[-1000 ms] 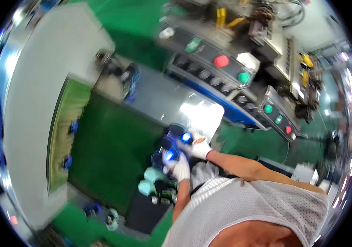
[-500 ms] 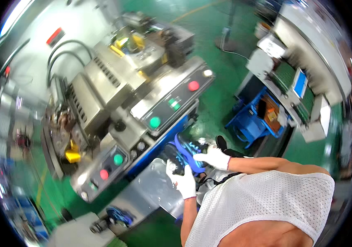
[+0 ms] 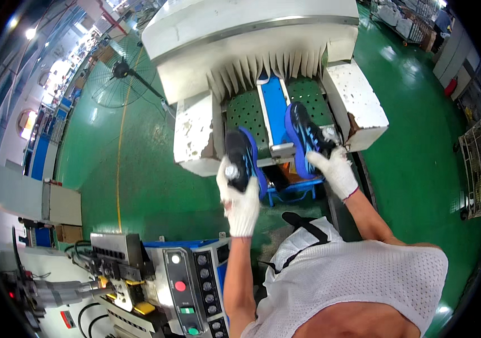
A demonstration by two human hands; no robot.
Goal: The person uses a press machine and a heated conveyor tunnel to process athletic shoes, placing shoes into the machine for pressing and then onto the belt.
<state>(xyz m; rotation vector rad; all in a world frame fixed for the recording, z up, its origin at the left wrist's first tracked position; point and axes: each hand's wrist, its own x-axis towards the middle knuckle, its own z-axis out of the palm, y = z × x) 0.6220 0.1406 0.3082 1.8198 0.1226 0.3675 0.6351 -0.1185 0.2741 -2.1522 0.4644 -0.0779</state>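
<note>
Gripping a black-and-blue shoe [image 3: 239, 151] with closed fingers at the heel end in the gloved left hand [image 3: 239, 204], another shoe [image 3: 301, 128] likewise in the right hand [image 3: 336, 172], both at a machine's perforated green bed [image 3: 246, 114]. Judging by silvery pieces [image 3: 232, 172] near the openings, probably stiff, fairly heavy; best held around the heel.

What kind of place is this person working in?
Probably a shoe factory: the left hand holds one shoe and the right hand another shoe, a big machine with hanging flaps stands ahead, and a panel with buttons sits lower left.
</note>
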